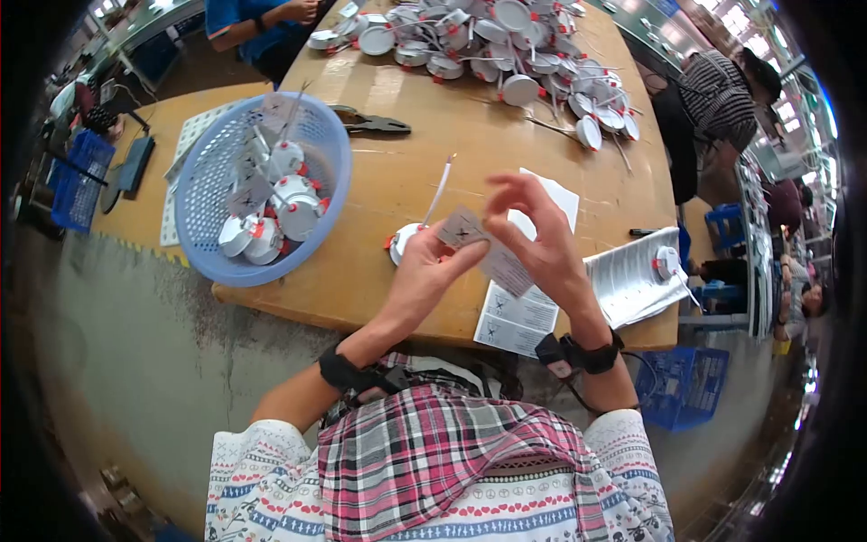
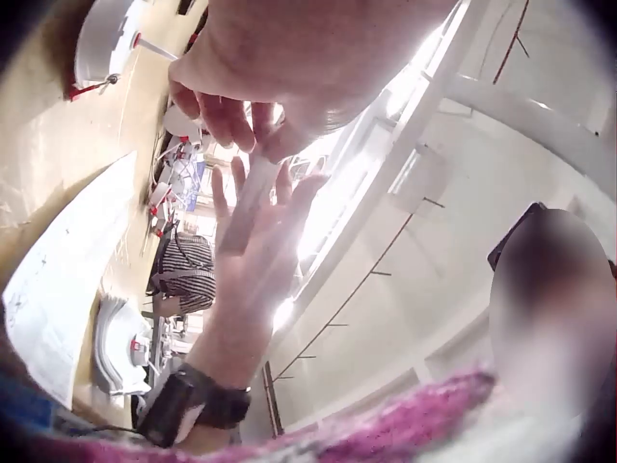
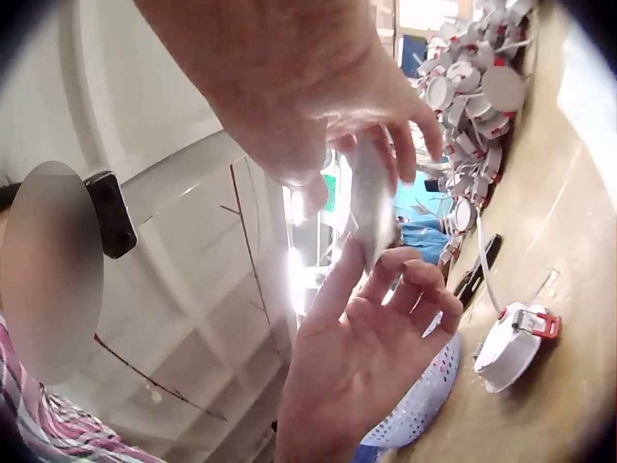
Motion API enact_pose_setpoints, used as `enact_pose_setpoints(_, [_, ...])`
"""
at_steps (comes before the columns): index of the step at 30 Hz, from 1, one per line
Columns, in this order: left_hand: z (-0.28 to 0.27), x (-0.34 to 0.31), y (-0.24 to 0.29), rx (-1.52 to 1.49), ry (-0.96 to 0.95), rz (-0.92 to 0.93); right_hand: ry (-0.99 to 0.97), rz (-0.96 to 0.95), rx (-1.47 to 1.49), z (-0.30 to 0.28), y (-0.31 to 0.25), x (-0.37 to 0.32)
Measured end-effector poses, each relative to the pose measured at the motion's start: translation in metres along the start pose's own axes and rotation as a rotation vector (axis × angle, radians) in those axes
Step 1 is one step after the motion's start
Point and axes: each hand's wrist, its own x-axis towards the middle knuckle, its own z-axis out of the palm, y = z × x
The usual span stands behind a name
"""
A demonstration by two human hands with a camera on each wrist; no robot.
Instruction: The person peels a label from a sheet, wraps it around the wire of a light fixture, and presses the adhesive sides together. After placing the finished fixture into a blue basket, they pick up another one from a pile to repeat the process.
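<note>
A printed paper label strip (image 1: 461, 228) with crossed symbols is pinched between the thumb and fingers of my left hand (image 1: 424, 275). My right hand (image 1: 551, 257) is raised just to the right of it, fingers apart and lightly bent, and the strip overlaps its palm in the left wrist view. A round white downlight (image 3: 509, 347) with red clips and an upright white wire lies on the table, partly behind my left hand. Behind my right hand shows part of a white disc (image 1: 521, 223).
A blue perforated basket (image 1: 194, 194) holding several labelled downlights stands at left, beside pliers (image 1: 370, 122). Many downlights (image 1: 519, 88) are heaped at the back. Printed label sheets (image 1: 515, 321) and a silvery sheet (image 1: 623, 285) bearing one downlight (image 1: 666, 262) lie at right. Other people sit around.
</note>
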Motion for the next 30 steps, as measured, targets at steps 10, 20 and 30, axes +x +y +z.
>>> enact_pose_setpoints(10, [-0.017,0.003,-0.011,-0.001,0.169,0.006,-0.035,0.420,0.352,-0.008,0.031,-0.021])
enact_pose_setpoints(20, [-0.055,-0.003,-0.048,1.169,0.193,0.212,0.058,0.473,0.306,-0.018,0.049,-0.013])
enact_pose_setpoints(30, [-0.042,0.013,-0.006,0.051,0.203,-0.085,0.027,0.444,0.276,-0.012,0.055,-0.013])
